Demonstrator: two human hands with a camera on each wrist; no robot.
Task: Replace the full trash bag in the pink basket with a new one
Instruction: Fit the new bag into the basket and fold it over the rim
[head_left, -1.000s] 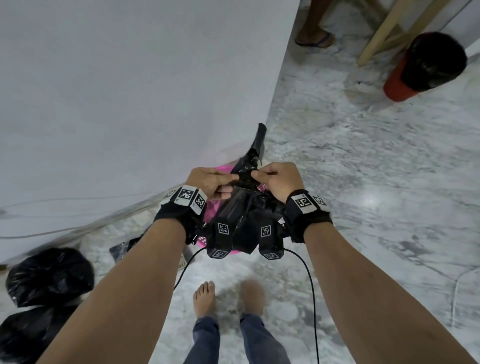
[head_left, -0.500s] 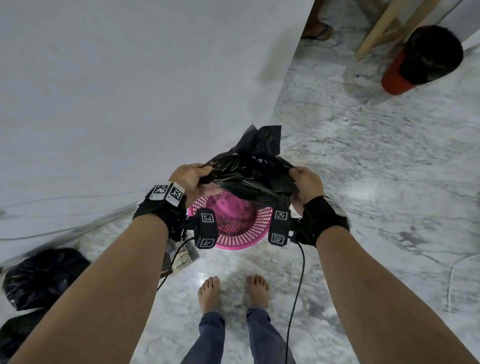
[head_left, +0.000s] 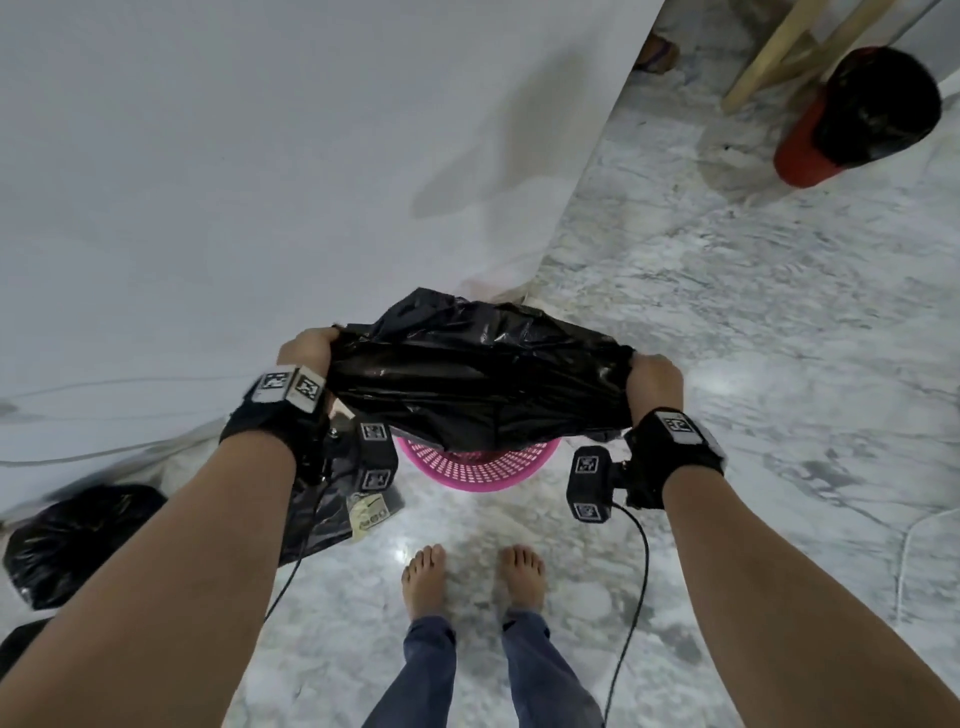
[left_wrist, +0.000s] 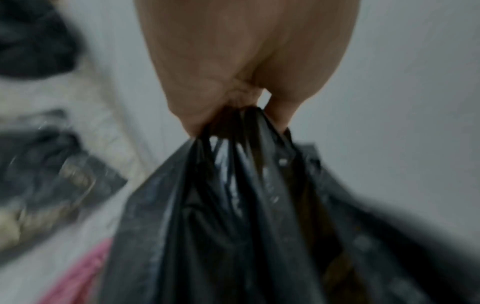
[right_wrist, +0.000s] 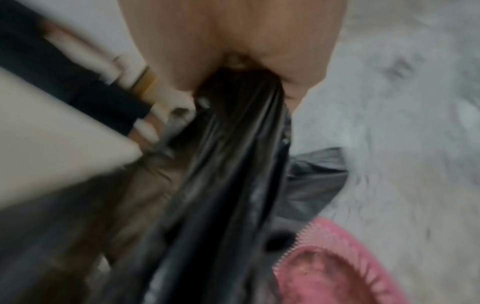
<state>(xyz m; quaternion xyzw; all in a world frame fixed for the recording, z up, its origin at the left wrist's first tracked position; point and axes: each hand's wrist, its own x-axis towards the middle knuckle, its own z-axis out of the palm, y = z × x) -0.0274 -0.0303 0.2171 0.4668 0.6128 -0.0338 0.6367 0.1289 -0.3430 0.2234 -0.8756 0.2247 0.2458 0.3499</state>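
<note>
A new black trash bag (head_left: 478, 379) is stretched wide between my two hands above the pink basket (head_left: 478, 465), which stands on the marble floor and shows only its near rim. My left hand (head_left: 306, 345) grips the bag's left edge; in the left wrist view the bunched plastic (left_wrist: 241, 164) runs out of my fist (left_wrist: 233, 98). My right hand (head_left: 655, 375) grips the right edge, and the right wrist view shows the bag (right_wrist: 228, 164) beside the basket rim (right_wrist: 345, 257). The basket's inside is mostly hidden by the bag.
A white wall (head_left: 260, 182) rises just behind the basket. A full, tied black bag (head_left: 72, 540) lies on the floor at left, with a flat pack of bags (head_left: 353, 509) near it. A red bin with a black liner (head_left: 857, 114) stands far right. My bare feet (head_left: 472, 577) stand before the basket.
My hands have moved apart, pulling the bag from a tight bunch into a wide stretched sheet. The bag has come lower and covers most of the basket's mouth.
</note>
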